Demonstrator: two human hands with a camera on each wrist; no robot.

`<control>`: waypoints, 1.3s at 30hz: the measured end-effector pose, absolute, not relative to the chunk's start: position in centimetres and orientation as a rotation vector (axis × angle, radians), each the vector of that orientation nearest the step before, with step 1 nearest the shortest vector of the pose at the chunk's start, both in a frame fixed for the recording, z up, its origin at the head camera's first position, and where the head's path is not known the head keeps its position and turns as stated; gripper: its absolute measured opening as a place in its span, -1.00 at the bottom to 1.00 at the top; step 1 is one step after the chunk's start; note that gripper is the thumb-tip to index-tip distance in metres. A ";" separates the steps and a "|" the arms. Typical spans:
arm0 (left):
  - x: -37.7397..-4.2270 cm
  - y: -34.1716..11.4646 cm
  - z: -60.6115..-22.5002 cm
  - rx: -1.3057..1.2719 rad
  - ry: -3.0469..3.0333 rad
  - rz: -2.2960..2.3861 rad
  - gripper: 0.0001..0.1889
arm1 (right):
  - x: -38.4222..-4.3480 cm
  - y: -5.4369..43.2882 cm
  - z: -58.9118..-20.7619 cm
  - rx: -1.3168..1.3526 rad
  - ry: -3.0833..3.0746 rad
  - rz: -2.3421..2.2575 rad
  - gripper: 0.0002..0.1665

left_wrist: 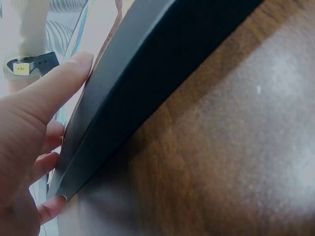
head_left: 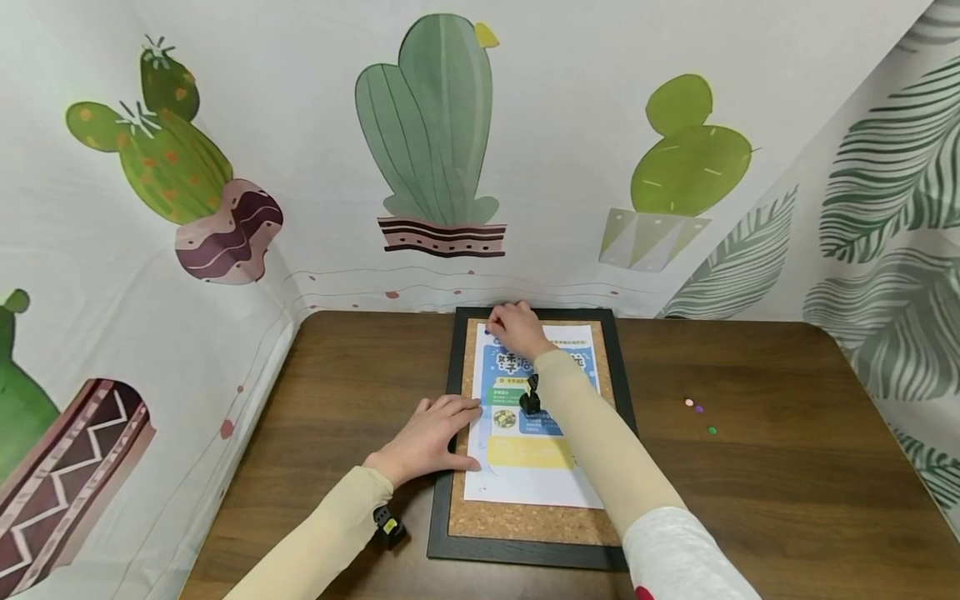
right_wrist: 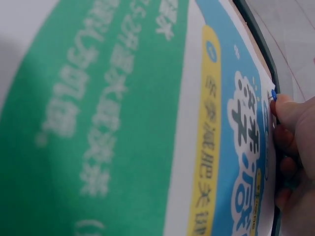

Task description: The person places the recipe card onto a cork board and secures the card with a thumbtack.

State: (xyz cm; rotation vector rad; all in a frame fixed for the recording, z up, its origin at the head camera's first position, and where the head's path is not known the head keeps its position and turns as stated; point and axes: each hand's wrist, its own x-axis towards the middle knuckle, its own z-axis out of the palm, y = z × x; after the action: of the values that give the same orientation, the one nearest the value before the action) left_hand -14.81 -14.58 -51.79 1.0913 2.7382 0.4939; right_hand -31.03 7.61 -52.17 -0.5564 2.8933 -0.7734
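A printed paper poster [head_left: 532, 492] lies on a cork board [head_left: 525, 521] with a black frame [head_left: 517, 550]. At the poster's top left corner my right hand [head_left: 517, 329] pinches a blue push pin [right_wrist: 274, 93] between thumb and finger, its needle end at the paper. My left hand [head_left: 427, 437] rests spread at the poster's left edge, thumb and fingers apart. In the left wrist view the thumb [left_wrist: 74, 73] reaches over the black frame onto the board side, and the little finger lies against the frame's outer edge.
On the brown wooden table [head_left: 787, 500], right of the board, lie a pale pink push pin [head_left: 689, 402], a purple one [head_left: 699, 409] and a green one [head_left: 712, 431]. A white cloth [head_left: 555, 167] printed with cacti hangs behind the table's back edge.
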 end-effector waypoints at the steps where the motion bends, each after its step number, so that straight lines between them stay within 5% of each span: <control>1: -14.8 -14.6 -51.8 1.091 2.739 0.496 -0.10 | -31.1 7.6 -52.1 -0.560 2.898 -0.768 -0.76; 39: -14.8 -14.6 -51.8 1.077 2.737 0.494 -0.10 | -31.2 7.8 -52.4 -0.564 2.878 -0.823 -0.77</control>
State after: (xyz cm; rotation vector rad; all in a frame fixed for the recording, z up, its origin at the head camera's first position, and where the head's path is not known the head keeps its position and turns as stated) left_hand -14.79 -14.61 -51.81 1.0770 2.7371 0.4936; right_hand -31.21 7.81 -52.43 -0.5643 2.8778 -0.8234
